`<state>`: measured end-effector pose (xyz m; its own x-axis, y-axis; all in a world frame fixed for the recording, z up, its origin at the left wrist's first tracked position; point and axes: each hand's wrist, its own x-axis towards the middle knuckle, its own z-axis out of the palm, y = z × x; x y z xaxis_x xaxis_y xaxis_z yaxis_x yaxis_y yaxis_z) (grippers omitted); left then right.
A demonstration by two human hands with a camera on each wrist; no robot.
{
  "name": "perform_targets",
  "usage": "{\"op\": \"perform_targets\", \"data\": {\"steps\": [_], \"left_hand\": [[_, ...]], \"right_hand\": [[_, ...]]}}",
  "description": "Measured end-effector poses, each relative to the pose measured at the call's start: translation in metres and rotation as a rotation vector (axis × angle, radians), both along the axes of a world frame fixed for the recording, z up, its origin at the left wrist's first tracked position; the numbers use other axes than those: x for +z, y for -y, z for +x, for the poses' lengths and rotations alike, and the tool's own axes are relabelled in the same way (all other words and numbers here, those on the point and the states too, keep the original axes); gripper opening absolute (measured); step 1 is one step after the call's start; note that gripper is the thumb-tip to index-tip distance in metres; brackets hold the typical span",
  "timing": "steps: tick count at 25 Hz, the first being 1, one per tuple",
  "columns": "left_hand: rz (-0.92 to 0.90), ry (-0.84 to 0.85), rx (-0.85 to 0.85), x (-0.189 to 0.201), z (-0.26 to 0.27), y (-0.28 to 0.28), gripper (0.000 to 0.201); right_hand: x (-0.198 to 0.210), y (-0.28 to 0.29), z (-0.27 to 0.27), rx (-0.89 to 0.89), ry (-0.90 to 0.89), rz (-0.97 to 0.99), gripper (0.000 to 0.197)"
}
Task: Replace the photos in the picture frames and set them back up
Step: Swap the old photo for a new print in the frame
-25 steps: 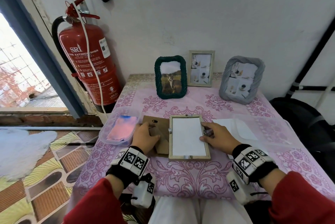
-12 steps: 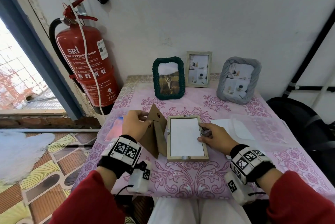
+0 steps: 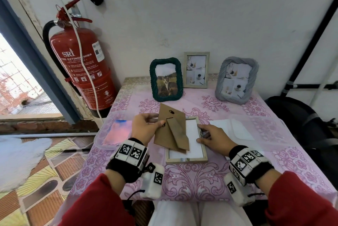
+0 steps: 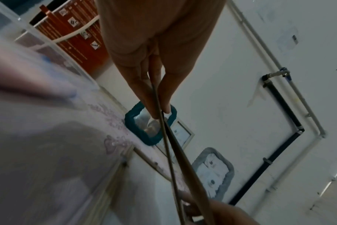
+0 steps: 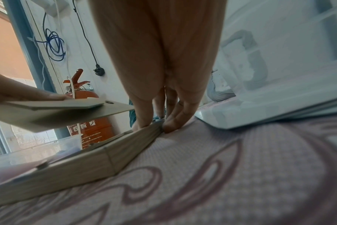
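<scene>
A light wooden picture frame (image 3: 204, 154) lies face down on the table with a white sheet (image 3: 192, 134) showing in its opening. My left hand (image 3: 146, 127) pinches the brown cardboard backing board (image 3: 164, 134) with its stand flap, tilted above the frame's left half. In the left wrist view thumb and fingers (image 4: 160, 103) clamp the board's edge. My right hand (image 3: 212, 138) holds the frame's right rail, the fingertips (image 5: 169, 126) pressed at its edge (image 5: 125, 144). Three framed pictures stand at the back: green (image 3: 166, 79), thin pale (image 3: 196, 70), grey (image 3: 236, 80).
A clear plastic box (image 3: 117, 132) with pink and blue contents sits at the table's left edge. White envelopes or sheets (image 3: 236, 128) lie right of the frame. A red fire extinguisher (image 3: 82, 66) hangs on the wall at left. A dark bag (image 3: 296, 116) sits at right.
My left hand lifted the backing board off the table beside the frame and swung it rightward over the frame. My right hand stayed on the frame's right rail.
</scene>
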<state>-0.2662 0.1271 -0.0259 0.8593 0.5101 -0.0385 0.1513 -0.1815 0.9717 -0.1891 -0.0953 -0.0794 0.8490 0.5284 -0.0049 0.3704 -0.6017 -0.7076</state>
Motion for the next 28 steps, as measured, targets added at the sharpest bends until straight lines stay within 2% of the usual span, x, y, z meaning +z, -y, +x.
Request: {"op": "perform_targets", "data": {"steps": [8,19,25,28], "left_hand": [[-0.037,-0.065,0.052,-0.042,0.009,0.025,0.036],[0.284,-0.167,0.039,-0.063,0.010,0.032,0.033],[0.244,-0.171,-0.029,-0.066,0.011,0.028,0.044],[0.204,-0.160,-0.042,-0.067,0.011,0.026,0.050]], "right_hand": [[-0.003,0.000,0.002,-0.001,-0.002,-0.049,0.048],[-0.003,-0.001,0.002,0.013,-0.011,-0.041,0.049],[-0.001,0.000,0.000,0.006,-0.032,-0.047,0.051],[-0.002,0.000,0.001,-0.019,-0.039,-0.014,0.044]]}}
